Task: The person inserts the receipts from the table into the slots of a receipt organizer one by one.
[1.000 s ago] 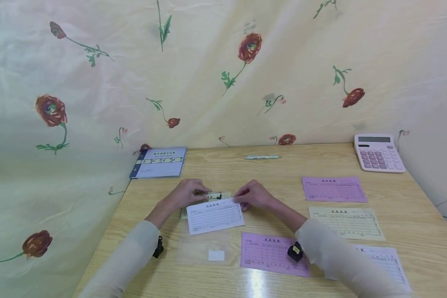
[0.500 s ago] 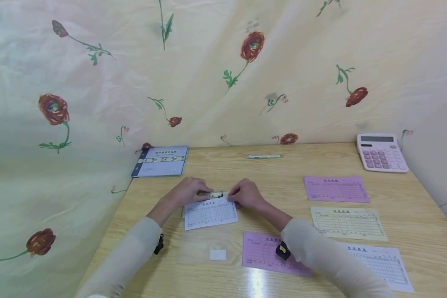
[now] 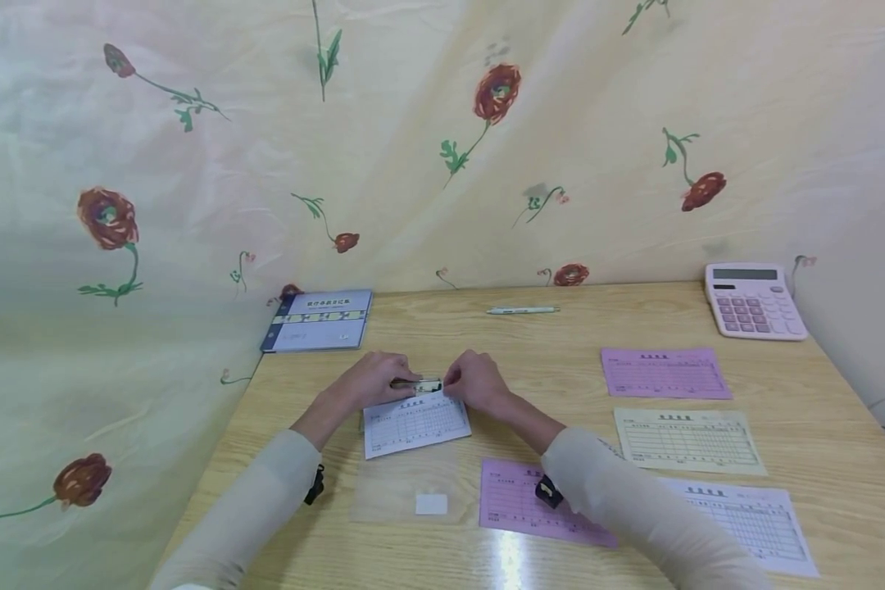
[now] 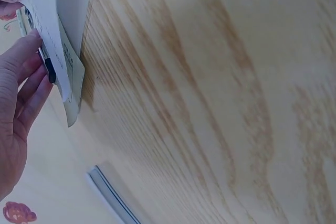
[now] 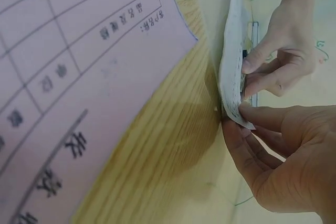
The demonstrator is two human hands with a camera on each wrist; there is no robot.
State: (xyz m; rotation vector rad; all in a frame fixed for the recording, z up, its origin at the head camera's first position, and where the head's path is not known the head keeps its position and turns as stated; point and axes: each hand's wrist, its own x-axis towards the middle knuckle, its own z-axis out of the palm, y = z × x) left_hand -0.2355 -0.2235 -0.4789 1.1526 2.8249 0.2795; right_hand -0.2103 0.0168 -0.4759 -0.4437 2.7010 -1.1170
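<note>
My left hand (image 3: pixel 374 378) pinches the metal clip (image 3: pixel 428 386) of a clear clipboard (image 3: pixel 391 492) lying on the wooden table. In the left wrist view its thumb and fingers close on that clip (image 4: pixel 48 66). A white printed form (image 3: pixel 416 426) lies slightly tilted over the clipboard, its top edge just below the clip. At the form's upper right corner, my right hand (image 3: pixel 477 381) holds the paper between thumb and fingers; the right wrist view shows this pinch on the white form (image 5: pixel 233 66). A pale green sheet (image 4: pixel 76 82) shows behind the form.
A pink form (image 3: pixel 512 500) lies right of the clipboard, partly under the right forearm. Farther right are another pink form (image 3: pixel 664 374), a pale green form (image 3: pixel 686 442) and a white form (image 3: pixel 760 524). A notebook (image 3: pixel 320 321), pen (image 3: pixel 522 310) and calculator (image 3: pixel 755 301) stand toward the back.
The white form has shifted left and slightly up onto the clipboard, up to the clip. My right hand has moved left with its corner; the left hand stays at the clip.
</note>
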